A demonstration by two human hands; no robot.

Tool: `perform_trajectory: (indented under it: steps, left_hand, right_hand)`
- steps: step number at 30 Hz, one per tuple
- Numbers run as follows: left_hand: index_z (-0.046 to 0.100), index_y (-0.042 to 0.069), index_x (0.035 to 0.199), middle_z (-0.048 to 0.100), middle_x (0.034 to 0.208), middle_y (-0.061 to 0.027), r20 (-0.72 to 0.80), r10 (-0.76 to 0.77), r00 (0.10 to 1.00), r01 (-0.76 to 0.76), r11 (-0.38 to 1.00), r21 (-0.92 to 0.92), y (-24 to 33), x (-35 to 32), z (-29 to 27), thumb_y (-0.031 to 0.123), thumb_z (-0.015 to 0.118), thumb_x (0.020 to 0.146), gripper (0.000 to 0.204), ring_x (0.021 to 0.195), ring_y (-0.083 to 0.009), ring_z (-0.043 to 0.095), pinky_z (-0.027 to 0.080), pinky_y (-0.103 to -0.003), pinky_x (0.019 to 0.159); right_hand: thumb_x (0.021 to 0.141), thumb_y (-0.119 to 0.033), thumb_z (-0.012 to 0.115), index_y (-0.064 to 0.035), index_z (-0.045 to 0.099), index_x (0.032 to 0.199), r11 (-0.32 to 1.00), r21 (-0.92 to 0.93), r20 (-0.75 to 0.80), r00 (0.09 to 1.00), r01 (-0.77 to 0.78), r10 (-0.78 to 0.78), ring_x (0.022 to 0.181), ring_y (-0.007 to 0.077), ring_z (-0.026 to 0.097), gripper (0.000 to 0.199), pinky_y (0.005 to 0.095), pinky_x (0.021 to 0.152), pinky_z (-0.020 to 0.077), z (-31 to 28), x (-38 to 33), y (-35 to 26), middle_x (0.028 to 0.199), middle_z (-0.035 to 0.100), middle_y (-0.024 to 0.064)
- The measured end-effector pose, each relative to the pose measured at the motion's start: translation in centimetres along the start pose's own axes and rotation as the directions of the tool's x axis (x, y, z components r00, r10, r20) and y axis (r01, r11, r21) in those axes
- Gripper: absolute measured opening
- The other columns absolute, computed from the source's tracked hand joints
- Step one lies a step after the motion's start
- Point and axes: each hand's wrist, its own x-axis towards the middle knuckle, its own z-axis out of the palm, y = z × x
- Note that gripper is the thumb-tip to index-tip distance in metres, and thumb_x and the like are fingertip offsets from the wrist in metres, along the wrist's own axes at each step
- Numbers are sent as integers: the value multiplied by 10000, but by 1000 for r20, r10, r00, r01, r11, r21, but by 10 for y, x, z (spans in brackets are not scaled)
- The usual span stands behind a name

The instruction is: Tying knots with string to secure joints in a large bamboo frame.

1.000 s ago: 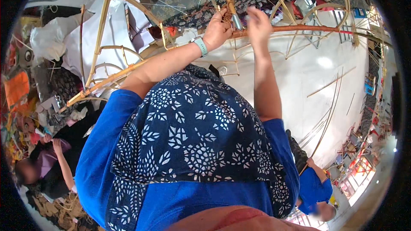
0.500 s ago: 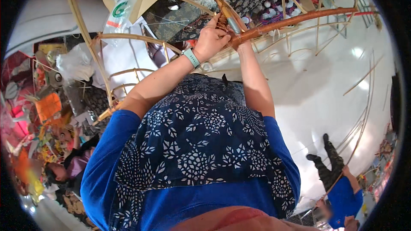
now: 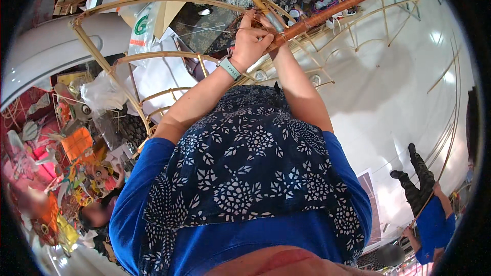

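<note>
My left hand [image 3: 250, 45], with a pale green watch [image 3: 228, 68] on its wrist, pinches at a joint of the bamboo frame [image 3: 94, 59]. Thin brown cord [image 3: 234, 22] shows beside its fingertips. My right hand [image 3: 276, 46] reaches up under the same joint and grips it, its fingers partly hidden by my left hand and the frame. From this joint a thick pole wrapped in shiny brown cord [image 3: 337, 7] runs up to the right. A silver-grey sleeve [image 3: 275, 23] sits around a bamboo pole right by my fingers.
Thin bamboo ribs [image 3: 378, 39] curve below the wrapped pole. Clear plastic bags [image 3: 105, 94] and colourful craft pieces [image 3: 76, 145] crowd the left. Long thin strips [image 3: 452, 117] arc over the white floor [image 3: 368, 128] near a person in blue [image 3: 434, 220]. Another person is at lower left.
The wrapped pole's right end has swung upward, and the frame has shifted in view. My hands stay at the joint, closer together; the brown cord coil between them is now mostly hidden.
</note>
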Motion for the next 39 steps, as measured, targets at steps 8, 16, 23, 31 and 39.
perform_trajectory:
  steps: [8, 16, 23, 31, 39]
  left_hand:
    - [693, 49, 718, 561, 891, -115, -121, -25, 992, 44, 987, 155, -1, -8, 7, 167, 702, 672, 126, 878, -276, 497, 403, -372, 735]
    - [686, 30, 740, 624, 796, -115, -115, -116, 987, 110, 992, -56, -13, -10, 10, 142, 681, 721, 114, 777, -234, 589, 469, -327, 684]
    - [674, -28, 767, 607, 839, -105, 53, -290, 956, 294, 926, -235, -19, -10, 9, 115, 662, 779, 144, 736, -162, 566, 460, -280, 642]
    - [664, -47, 764, 597, 748, -69, 103, -382, 918, 394, 861, -320, -17, -7, 8, 125, 660, 794, 174, 575, -112, 533, 448, -257, 503]
    - [654, -55, 771, 604, 697, -37, 139, -408, 902, 430, 824, -369, -35, -6, 16, 106, 663, 791, 163, 588, -85, 534, 450, -239, 510]
  right_hand:
    - [752, 48, 546, -51, 414, 973, 994, -58, -573, 812, 95, -111, 781, 278, 585, 276, 360, 645, 517, -83, 7, -3, 892, 524, 154]
    - [659, 120, 570, -94, 488, 894, 998, 21, -512, 858, 56, -37, 641, 180, 535, 328, 252, 526, 441, -261, -228, -121, 755, 534, 59]
    - [785, -254, 687, -100, 520, 684, 985, 27, -946, 314, -173, 81, 437, 138, 455, 249, 212, 388, 402, -305, -521, -161, 571, 512, 47]
    - [821, -548, 471, -11, 626, 791, -562, -234, -571, 580, -793, -581, 794, 367, 600, 559, 463, 693, 471, -339, -492, -140, 839, 625, 203]
    - [785, -146, 556, -44, 558, 1122, 129, -967, 182, 950, 219, -252, 716, 189, 580, 351, 301, 671, 461, -130, -138, -61, 840, 624, 94]
